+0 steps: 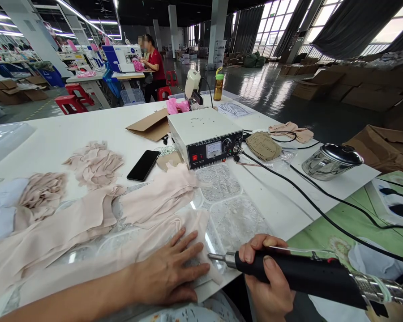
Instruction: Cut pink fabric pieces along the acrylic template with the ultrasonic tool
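Observation:
My left hand [169,273] lies flat, fingers spread, on a pale pink fabric piece [174,232] at the near edge of the white table [53,138]. My right hand [267,277] is wrapped round a black handheld tool [302,273] whose metal tip [218,257] points left, just off my left fingertips above the fabric. A black cable [309,201] runs from the tool up to a white control box [204,136] with dials and a red switch.
Piles of pink fabric pieces [94,163] lie to the left. A black phone [143,165], a cardboard piece [151,126], a steel pot [331,161] and a bottle [218,84] sit on the table. A person in red [156,67] works at a far sewing machine.

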### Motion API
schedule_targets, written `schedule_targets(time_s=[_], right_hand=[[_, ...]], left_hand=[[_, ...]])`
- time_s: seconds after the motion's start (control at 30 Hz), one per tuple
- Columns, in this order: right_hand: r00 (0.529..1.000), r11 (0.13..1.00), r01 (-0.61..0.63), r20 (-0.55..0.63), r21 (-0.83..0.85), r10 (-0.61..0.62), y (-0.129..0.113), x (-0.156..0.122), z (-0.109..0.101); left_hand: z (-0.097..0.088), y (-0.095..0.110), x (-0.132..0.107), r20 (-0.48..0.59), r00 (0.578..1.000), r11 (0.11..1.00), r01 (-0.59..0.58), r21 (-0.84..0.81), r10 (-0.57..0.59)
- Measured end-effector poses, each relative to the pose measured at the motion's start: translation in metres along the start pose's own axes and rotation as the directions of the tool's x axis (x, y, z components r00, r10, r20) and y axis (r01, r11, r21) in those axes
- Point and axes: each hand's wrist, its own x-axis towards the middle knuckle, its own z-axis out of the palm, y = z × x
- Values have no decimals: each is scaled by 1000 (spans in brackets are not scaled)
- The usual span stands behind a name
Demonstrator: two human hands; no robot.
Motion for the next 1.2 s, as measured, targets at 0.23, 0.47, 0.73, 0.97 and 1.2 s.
schedule_targets(time_s=[0.23, 0.47, 0.73, 0.97, 1.2], right_hand=[[1000, 1000, -8, -4, 15, 8, 0, 1, 0], [1000, 1000, 3, -6, 26, -3, 2, 1, 0], [1000, 1000, 6, -16, 22, -6, 2, 0, -2], [999, 1000, 9, -51, 18, -8, -7, -3, -2], [1000, 1000, 13, -13, 21, -13, -7, -5, -1]], left_hand=[[8, 3, -1, -17, 1000, 1000, 15, 22, -14], [6, 3, -1, 10, 1000, 1000, 10, 21, -11], [4, 5, 0, 31, 999, 999, 36, 14, -36], [1, 6, 1, 21, 998, 998, 58, -37, -57], [-1, 6, 2, 98, 993, 998, 61, -28, -58]])
